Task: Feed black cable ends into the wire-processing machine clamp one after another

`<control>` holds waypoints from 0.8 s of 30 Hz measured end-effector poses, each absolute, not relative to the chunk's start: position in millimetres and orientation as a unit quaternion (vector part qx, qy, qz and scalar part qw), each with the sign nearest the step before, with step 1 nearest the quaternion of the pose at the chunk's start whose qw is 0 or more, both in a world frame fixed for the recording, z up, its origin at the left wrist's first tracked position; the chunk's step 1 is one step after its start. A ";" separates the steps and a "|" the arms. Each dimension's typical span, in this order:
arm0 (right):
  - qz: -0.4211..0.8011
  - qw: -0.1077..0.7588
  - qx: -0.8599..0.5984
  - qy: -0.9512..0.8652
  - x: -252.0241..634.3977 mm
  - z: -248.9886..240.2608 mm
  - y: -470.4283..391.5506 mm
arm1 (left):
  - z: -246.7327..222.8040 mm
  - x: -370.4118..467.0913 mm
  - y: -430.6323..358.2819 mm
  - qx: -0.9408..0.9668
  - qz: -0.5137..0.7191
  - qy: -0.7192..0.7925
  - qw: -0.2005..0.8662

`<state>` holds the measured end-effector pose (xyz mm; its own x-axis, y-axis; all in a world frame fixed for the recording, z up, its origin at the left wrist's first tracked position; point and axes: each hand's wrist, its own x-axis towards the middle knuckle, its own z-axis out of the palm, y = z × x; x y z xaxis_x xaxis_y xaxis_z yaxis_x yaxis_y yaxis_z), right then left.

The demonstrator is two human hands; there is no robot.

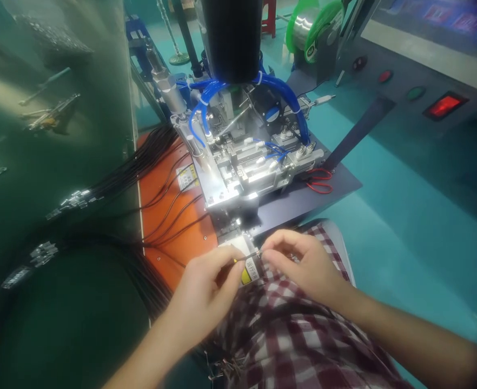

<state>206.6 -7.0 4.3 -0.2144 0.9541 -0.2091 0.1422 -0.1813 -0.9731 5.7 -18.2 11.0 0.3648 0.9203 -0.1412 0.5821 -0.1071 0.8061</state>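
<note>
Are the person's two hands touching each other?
Apart. The head view shows a small gap between the left hand and the right hand, with a thin dark wire showing between their fingertips.

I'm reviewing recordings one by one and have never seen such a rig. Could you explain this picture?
There is no robot: one camera on a person's head looks forward and down. You see the person's bare left hand and right hand, pinching a thin dark piece with a metallic tip; it is too small to identify. Ahead stands a metal bench machine with blue tubes. To its left, black cables cross an orange surface and a green table. A wire spool stands behind; a lit red switch is at upper right.
</note>
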 end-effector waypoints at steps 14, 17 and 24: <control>0.654 0.405 -0.476 -0.426 196.2 -8.8 0.5 | 11.5 27.9 -8.8 0.430 0.384 0.549 0.606; 0.625 0.407 -0.489 -0.452 190.4 -8.7 -0.3 | 11.4 25.0 -7.5 0.392 0.394 0.530 0.640; 0.603 0.430 -0.490 -0.460 176.9 -6.1 2.0 | 12.4 24.2 -8.1 0.377 0.395 0.519 0.658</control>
